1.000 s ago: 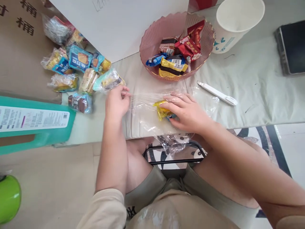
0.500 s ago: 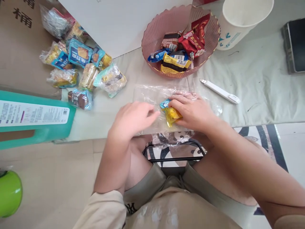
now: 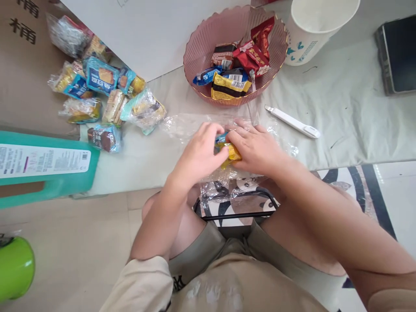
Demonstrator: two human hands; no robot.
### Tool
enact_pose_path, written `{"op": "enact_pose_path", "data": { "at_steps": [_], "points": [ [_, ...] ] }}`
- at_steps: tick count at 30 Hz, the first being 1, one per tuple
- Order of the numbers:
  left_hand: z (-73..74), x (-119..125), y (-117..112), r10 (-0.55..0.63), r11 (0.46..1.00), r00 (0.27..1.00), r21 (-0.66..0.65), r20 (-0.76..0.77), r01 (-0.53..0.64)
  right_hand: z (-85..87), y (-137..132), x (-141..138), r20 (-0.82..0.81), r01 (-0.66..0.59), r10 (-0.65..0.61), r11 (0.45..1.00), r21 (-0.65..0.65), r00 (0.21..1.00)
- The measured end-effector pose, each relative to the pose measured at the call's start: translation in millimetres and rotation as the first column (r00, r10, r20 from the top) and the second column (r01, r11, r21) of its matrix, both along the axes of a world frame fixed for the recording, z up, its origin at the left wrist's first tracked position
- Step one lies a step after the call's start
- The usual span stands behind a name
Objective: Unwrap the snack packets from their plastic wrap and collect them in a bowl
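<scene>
A small snack in a yellow and blue wrapper point(image 3: 227, 149) lies on a sheet of clear plastic film point(image 3: 190, 123) at the near edge of the cloth-covered table point(image 3: 341, 108). My left hand point(image 3: 201, 154) and my right hand point(image 3: 258, 149) meet over it, fingers curled and pinching the snack together with the film. Part of the film hangs crumpled over the table edge above my knees.
A pink ribbed bowl point(image 3: 198, 56) of wrapped snacks stands behind my hands, a white paper cup point(image 3: 312, 30) to its right. A white utility knife point(image 3: 292, 122) lies right of the film. Several film-wrapped snacks point(image 3: 107, 93) lie left, beside a teal box point(image 3: 45, 162). A dark tablet point(image 3: 396, 54) sits far right.
My left hand came from the film's left edge rightward to the snack, drawing film over it. My right hand stayed on the snack, which turned slightly.
</scene>
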State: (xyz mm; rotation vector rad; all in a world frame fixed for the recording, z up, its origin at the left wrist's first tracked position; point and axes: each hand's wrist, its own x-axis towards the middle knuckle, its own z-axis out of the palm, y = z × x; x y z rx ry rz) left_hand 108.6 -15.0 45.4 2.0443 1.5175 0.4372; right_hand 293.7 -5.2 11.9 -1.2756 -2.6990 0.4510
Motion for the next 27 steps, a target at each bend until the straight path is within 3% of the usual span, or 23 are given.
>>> {"op": "enact_pose_path", "data": {
  "at_steps": [4,9,14,18,21,27],
  "points": [
    [-18.5,-23.6,11.9,0.060,0.998,0.998,-0.038,0.018,-0.059,0.6,-0.3,-1.0,0.021,0.005,-0.006,1.000,0.019,1.000],
    [-31.8,-30.6,9.5,0.013,0.999,0.998,-0.029,-0.053,-0.015,-1.8,-4.8,1.9,-0.026,0.022,-0.019,0.993,0.118,0.999],
    [-34.1,-22.5,2.3,0.061,0.996,0.986,-0.055,-0.156,-0.070,-4.0,-7.9,7.8,-0.087,0.082,-0.072,0.990,0.118,0.994],
    [-30.9,-16.9,1.2,0.018,0.997,0.982,-0.067,-0.186,-0.031,-3.4,-4.5,11.3,-0.137,0.133,-0.120,0.987,0.094,0.983],
    [-29.2,-15.1,2.5,0.010,0.998,0.980,-0.060,-0.199,-0.023,9.9,-5.9,15.0,-0.223,0.168,-0.153,0.984,0.053,0.963],
    [-27.9,-11.9,5.2,0.039,0.998,0.969,-0.046,-0.244,-0.051,62.0,-7.4,26.9,-0.520,0.241,-0.194,0.970,0.024,0.832]
  ]
}}
